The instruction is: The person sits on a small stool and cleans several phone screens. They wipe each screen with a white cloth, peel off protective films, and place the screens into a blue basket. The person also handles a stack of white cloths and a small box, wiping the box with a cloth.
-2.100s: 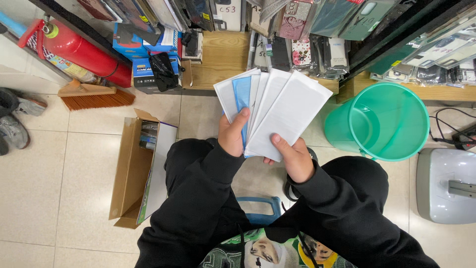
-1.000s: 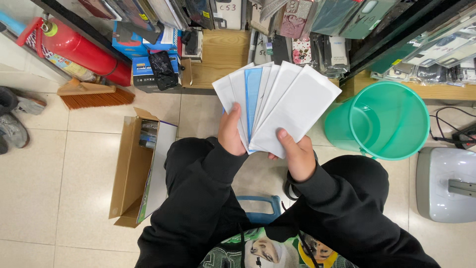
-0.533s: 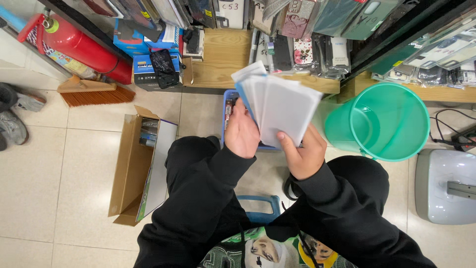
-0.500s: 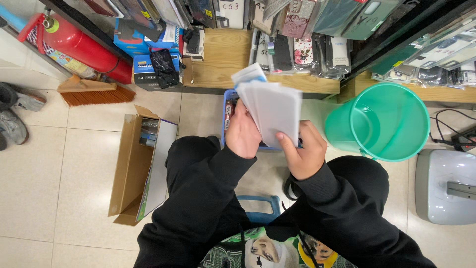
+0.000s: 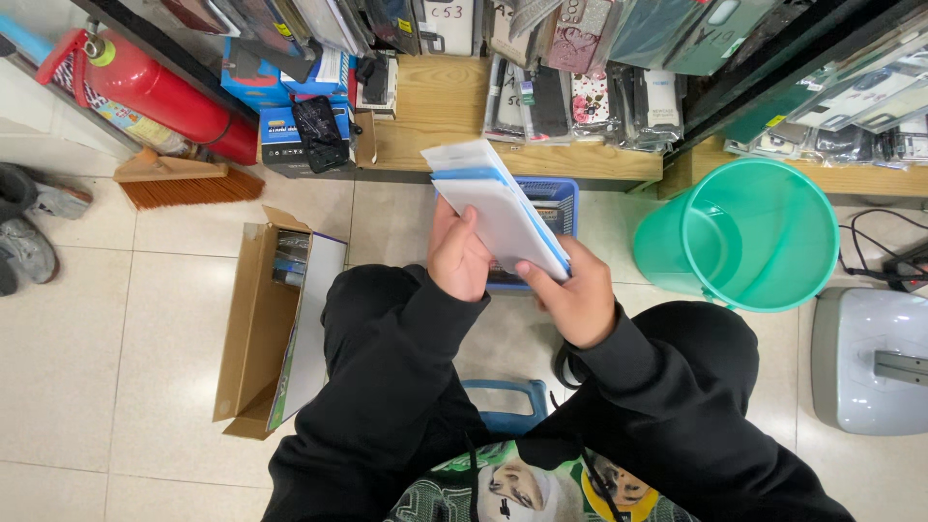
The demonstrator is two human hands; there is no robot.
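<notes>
Both of my hands hold one stack of flat white and blue packets (image 5: 498, 208), squared up and tilted towards the shelf. My left hand (image 5: 458, 255) grips the stack's lower left edge with the thumb on top. My right hand (image 5: 576, 294) pinches the lower right corner from below. Under the stack on the floor stands a blue plastic basket (image 5: 558, 198), mostly hidden by the packets and my hands. My black sleeves and knees fill the lower part of the view.
A teal plastic bucket (image 5: 739, 237) stands on the floor to the right. An open cardboard box (image 5: 266, 324) lies at the left. A red fire extinguisher (image 5: 155, 92) and a brush (image 5: 184, 181) lie by the wooden shelf (image 5: 445, 106) of packaged goods. A grey appliance (image 5: 870, 362) sits at far right.
The packets were fanned out wide between my hands. I have since closed the fan into one compact stack, and the blue basket beneath has come into view.
</notes>
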